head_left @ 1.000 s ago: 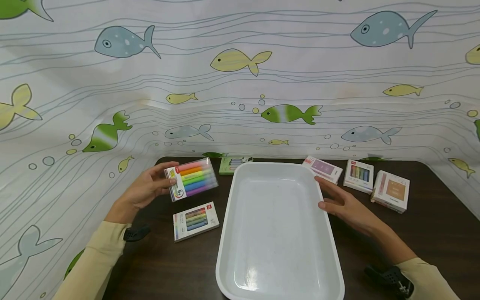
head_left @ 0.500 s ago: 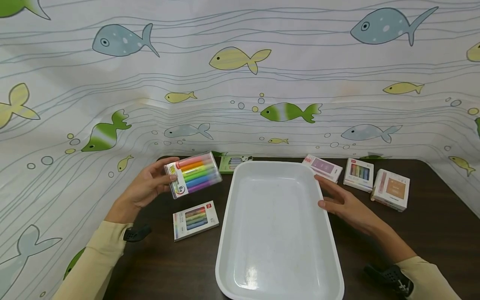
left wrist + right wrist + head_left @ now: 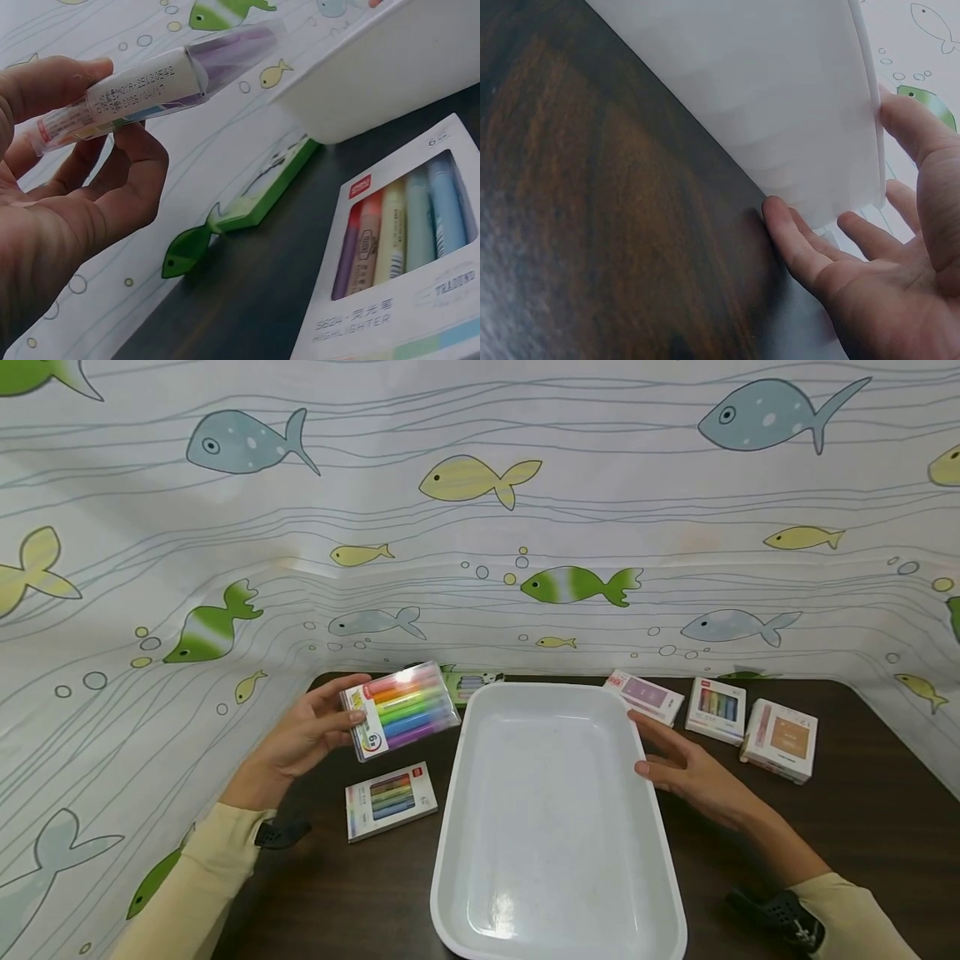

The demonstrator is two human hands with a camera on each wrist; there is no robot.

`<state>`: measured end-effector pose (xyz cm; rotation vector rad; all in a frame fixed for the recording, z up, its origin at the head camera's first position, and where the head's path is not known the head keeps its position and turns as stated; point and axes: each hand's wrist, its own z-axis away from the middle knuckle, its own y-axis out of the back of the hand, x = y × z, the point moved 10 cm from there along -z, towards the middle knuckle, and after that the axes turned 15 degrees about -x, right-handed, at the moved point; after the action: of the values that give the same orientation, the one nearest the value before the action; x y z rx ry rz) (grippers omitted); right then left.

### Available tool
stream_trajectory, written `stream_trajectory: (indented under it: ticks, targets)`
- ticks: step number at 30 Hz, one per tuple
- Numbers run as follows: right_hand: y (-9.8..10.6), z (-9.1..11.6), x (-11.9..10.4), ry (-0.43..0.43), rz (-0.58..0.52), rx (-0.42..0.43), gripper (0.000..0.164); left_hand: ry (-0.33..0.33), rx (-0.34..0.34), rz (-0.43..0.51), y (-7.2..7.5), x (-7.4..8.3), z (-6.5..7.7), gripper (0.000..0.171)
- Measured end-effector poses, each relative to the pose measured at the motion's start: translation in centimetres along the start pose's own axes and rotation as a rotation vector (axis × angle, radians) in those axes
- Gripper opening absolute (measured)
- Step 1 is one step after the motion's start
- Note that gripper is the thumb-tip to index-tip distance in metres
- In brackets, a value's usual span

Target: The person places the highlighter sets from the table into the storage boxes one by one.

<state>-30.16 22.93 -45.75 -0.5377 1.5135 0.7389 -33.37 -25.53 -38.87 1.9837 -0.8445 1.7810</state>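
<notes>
My left hand pinches a clear pack of coloured markers by its white label end, thumb on top and fingers below. It is lifted above the table, left of the white tray. In the left wrist view, the marker pack appears edge-on, tilted up toward its purple side. My right hand rests at the tray's far right edge. In the right wrist view, the right hand's thumb touches the rim while relaxed fingers lie by the outer wall.
A white highlighter box lies below the left hand. Behind stands a green box, partly hidden. To the tray's right lie a purple-and-white box, another windowed pen box and a brown-and-white box. A fish-print cloth backs the table.
My left hand has shifted slightly right with the marker pack, closer to the tray. The pack's tilt has changed a little. My right hand stays at the tray's edge.
</notes>
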Motion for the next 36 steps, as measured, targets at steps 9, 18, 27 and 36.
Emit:
stream_trajectory:
  ticks: [9, 18, 27, 36]
  targets:
    - [0.0, 0.0, 0.1, -0.005, -0.004, 0.007, 0.072, 0.012, -0.041, 0.005, -1.5, -0.4, -0.6, 0.057]
    - [0.1, 0.0, 0.2, -0.004, 0.000, 0.010, 0.072, 0.052, -0.067, -0.011, -3.5, -0.5, -1.1, 0.059]
    - [0.0, -0.1, 0.1, 0.000, -0.012, 0.008, 0.072, 0.047, -0.130, -0.002, -5.0, -0.7, -1.4, 0.054]
    - [0.0, -0.2, -0.1, 0.003, -0.024, 0.010, 0.072, 0.051, -0.227, 0.016, -8.0, -0.6, -2.1, 0.057]
